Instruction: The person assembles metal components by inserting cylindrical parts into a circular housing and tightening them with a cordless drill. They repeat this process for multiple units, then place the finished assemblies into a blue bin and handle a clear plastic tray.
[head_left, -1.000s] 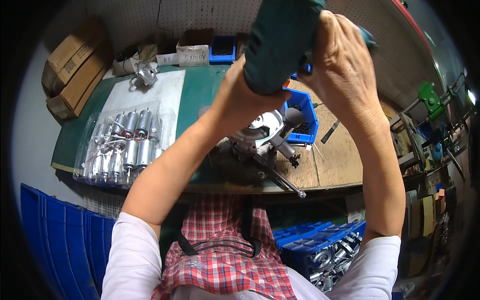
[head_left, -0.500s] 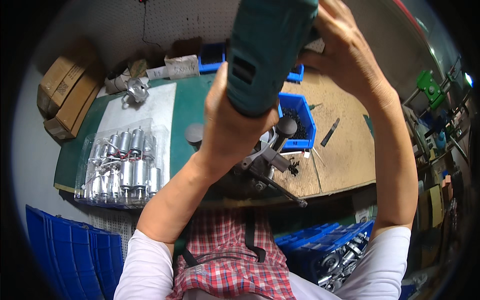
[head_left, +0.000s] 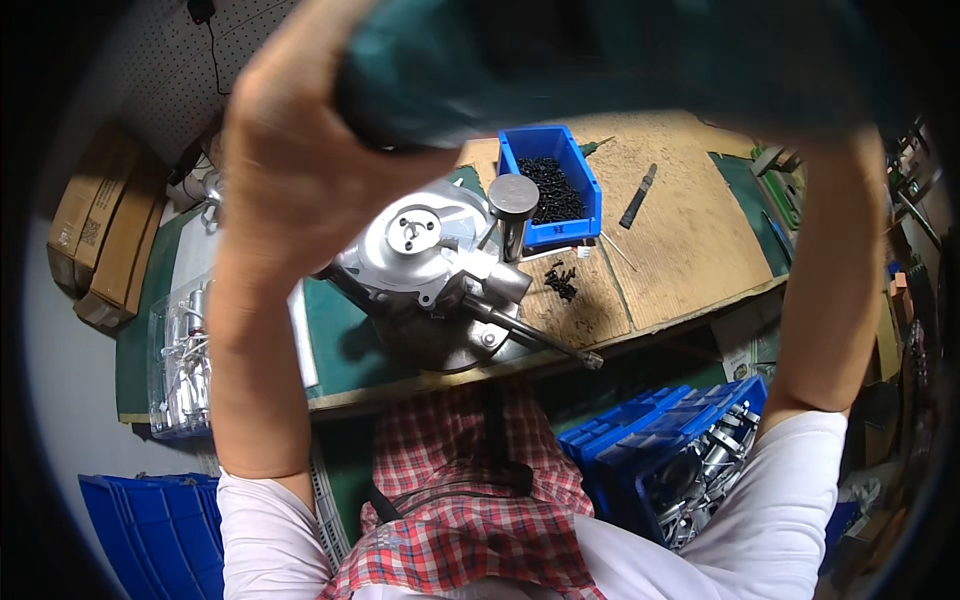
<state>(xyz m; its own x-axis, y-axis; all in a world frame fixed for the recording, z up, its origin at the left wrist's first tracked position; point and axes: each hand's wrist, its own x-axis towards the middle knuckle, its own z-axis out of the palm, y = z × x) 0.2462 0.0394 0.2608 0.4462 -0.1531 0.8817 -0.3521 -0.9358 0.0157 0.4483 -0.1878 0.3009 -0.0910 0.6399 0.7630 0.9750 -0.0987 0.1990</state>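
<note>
Across the top of the view, close up and blurred, is a teal power tool (head_left: pixel 600 65). My left hand (head_left: pixel 285 165) is wrapped round its left end. The right forearm (head_left: pixel 830 280) rises to the tool's other end, where the hand itself is hidden and smeared. Below the tool, a round silver metal housing (head_left: pixel 460 215) sits on a metal fixture on the bench. Its round hub with small holes faces up. Beside it stand a grey-capped post (head_left: pixel 513 197) and a dark lever rod (head_left: pixel 545 340) pointing down to the right.
A blue bin (head_left: pixel 565 236) of black screws stands right of the housing. Loose black screws (head_left: pixel 562 282), a dark slim tool (head_left: pixel 638 195) and a green-handled tool (head_left: pixel 598 147) lie nearby on cardboard. Silver motors (head_left: pixel 183 350) fill a clear tray at left. Blue crates (head_left: pixel 640 420) stand below the bench.
The teal tool has swung from upright to lying across the top of the view. My left hand has moved up and left with it, uncovering the metal housing. The view has shifted.
</note>
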